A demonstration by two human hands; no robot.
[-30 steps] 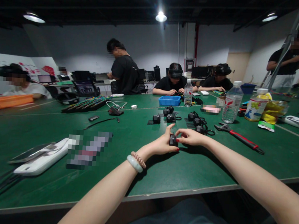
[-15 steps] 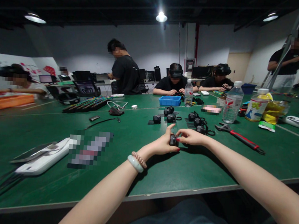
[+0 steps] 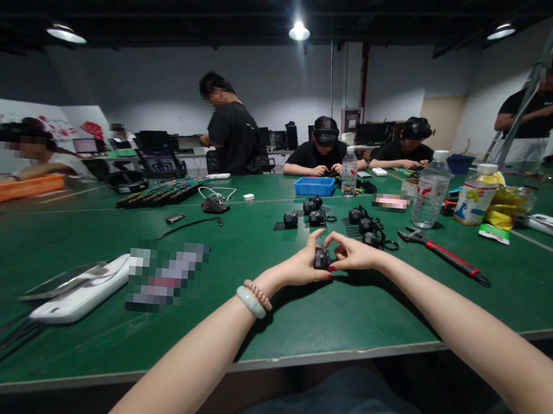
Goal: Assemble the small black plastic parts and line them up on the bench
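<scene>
Low over the green table (image 3: 285, 335), my left hand (image 3: 301, 263) grips a small black part (image 3: 321, 258) between thumb and fingers. It looks like a chunky block with a dark knob or nut; its exact kind is hard to make out. From the right, my right hand (image 3: 352, 254) pinches at the same part, its thumb low on the right side and its index finger curled above. Part of the piece is hidden by the fingers. Just beyond lie several similar black parts with thin prongs, one group (image 3: 314, 217) at left and another group (image 3: 365, 223) at right.
An adjustable wrench (image 3: 445, 252) with red-black handle lies to the right, before a water bottle (image 3: 431, 190). A blue tray (image 3: 314, 186) stands farther back. To the left are a white power strip (image 3: 78, 293) and a black cable (image 3: 189, 225). Co-workers sit across the table.
My right thumb and fingers have shifted around the black part, the thumb moving lower at its right side. My left hand keeps its hold, almost unmoved.
</scene>
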